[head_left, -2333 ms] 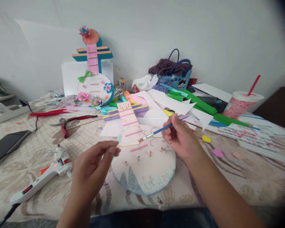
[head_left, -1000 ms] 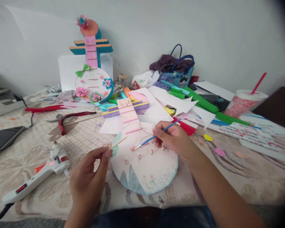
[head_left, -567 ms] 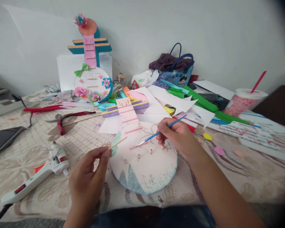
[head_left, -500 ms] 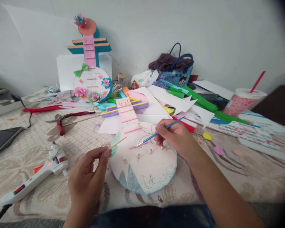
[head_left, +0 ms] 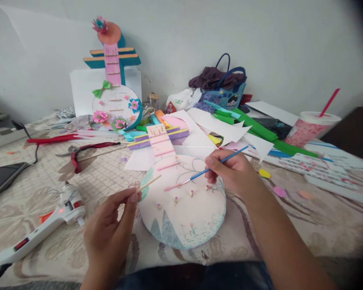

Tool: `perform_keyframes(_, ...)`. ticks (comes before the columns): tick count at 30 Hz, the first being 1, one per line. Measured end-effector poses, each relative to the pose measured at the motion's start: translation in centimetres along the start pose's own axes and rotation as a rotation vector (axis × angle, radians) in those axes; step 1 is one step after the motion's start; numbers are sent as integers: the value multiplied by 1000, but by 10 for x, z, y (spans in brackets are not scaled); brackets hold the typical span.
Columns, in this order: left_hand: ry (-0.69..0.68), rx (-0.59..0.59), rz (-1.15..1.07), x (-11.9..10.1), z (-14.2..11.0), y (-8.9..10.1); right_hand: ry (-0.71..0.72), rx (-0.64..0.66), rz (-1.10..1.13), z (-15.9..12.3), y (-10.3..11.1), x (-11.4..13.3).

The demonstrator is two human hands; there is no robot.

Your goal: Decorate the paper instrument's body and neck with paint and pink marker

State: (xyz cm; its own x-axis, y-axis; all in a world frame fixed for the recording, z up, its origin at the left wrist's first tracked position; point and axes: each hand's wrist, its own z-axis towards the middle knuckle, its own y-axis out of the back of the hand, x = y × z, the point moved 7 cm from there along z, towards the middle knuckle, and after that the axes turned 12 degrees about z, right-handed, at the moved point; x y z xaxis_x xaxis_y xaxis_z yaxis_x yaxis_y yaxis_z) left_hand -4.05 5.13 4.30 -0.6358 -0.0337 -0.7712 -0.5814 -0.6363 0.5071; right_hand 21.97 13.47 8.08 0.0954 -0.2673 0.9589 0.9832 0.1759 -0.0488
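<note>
In front of me lies a paper lute model [head_left: 187, 217] with a round painted body, a pale pink neck and purple-yellow crossbars. My right hand [head_left: 226, 169] is closed around a thin blue paintbrush [head_left: 220, 164]. The brush tip meets, or is just above, a pink strip [head_left: 173, 187] on the body. My left hand [head_left: 113, 221] pinches a thin wooden stick [head_left: 149, 183], whose free end hovers over the body's left side. Several small pegs with pink tops [head_left: 191, 193] stand below the strip.
A similar decorated lute [head_left: 111, 108] leans upright at the back left. A white glue gun [head_left: 45, 229] with a lit red light lies left, near red-handled pliers [head_left: 75, 161]. Cut paper [head_left: 220, 125], a blue bag [head_left: 232, 92] and a drink cup [head_left: 311, 129] occupy the back and right.
My right hand has moved the paintbrush to the right along the pink strip. My left hand and its stick stay almost in place.
</note>
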Motion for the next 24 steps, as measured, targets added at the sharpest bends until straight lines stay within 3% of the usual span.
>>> perform_keyframes(7, -136, 27, 38, 1, 4, -1, 30, -18, 130, 1, 2, 2)
perform_keyframes(11, -95, 7, 18, 0, 2, 1, 16, 8, 215, 1, -3, 1)
perform_keyframes(16, -117, -11, 19, -7, 4, 0, 77, -58, 347, 1, 2, 8)
perform_keyframes(21, -442, 74, 81, -35, 10, -7, 81, -62, 412, 2, 3, 9)
perform_keyframes(24, -531, 88, 114, -48, 15, -6, 102, -72, 429, 3, 4, 10)
